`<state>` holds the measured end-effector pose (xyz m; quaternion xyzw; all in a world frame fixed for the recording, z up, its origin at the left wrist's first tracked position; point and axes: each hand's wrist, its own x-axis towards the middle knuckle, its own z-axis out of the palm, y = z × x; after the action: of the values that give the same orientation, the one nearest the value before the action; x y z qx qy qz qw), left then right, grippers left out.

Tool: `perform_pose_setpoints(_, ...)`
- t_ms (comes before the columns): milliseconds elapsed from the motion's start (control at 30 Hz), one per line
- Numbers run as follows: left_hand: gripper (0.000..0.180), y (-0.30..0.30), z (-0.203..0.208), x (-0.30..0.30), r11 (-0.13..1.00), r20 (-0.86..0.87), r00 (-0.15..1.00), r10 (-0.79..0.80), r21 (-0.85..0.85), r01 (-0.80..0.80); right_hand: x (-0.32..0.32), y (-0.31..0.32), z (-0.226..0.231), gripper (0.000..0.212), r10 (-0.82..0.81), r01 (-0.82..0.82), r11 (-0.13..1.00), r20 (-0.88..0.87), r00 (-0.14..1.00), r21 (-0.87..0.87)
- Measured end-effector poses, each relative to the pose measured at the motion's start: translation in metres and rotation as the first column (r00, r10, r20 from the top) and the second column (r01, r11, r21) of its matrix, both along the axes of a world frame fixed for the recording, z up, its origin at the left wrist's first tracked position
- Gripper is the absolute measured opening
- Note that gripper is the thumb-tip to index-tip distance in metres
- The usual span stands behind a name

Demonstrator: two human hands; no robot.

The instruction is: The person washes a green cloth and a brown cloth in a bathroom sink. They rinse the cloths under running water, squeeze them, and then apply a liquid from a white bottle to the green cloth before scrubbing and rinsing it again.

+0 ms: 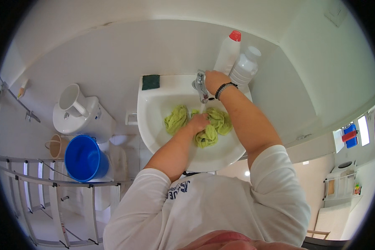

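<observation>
At centre frame, the left hand (198, 123) presses closed fingers into a green cloth (210, 127) lying in the white sink (154, 125). Just above, the right hand (214, 81) seems wrapped around the tap (201, 85), fingers hidden.

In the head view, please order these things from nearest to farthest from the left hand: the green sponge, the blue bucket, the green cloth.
1. Green cloth: under the left hand, in the sink.
2. Green sponge: on the sink's back left corner.
3. Blue bucket: on the floor, far left.
</observation>
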<state>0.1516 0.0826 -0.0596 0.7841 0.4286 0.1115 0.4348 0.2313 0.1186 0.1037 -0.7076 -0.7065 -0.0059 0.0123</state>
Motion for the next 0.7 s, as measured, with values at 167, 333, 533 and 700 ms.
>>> perform_pose_setpoints(167,0.047,-0.003,-0.005,-0.001,0.999,0.051,0.999,0.002,0.039,-0.004,-0.001,0.008,-0.007,0.021,-0.015,0.013,1.000,0.052,0.999,0.026)
perform_pose_setpoints(333,0.047,-0.001,0.001,0.000,0.998,0.054,0.998,0.021,-0.057,-0.018,-0.002,0.007,-0.007,0.020,-0.007,0.007,1.000,0.038,0.999,-0.005)
perform_pose_setpoints(533,0.047,0.009,-0.021,0.000,0.983,0.178,0.977,0.120,-0.160,-0.092,-0.001,0.003,-0.012,0.030,0.145,-0.144,0.989,-0.160,0.976,0.019)
perform_pose_setpoints(700,0.056,-0.005,0.018,-0.003,0.993,-0.164,0.980,-0.114,-0.028,0.111,0.024,-0.034,0.006,0.040,0.147,-0.146,0.988,-0.560,0.815,0.047)
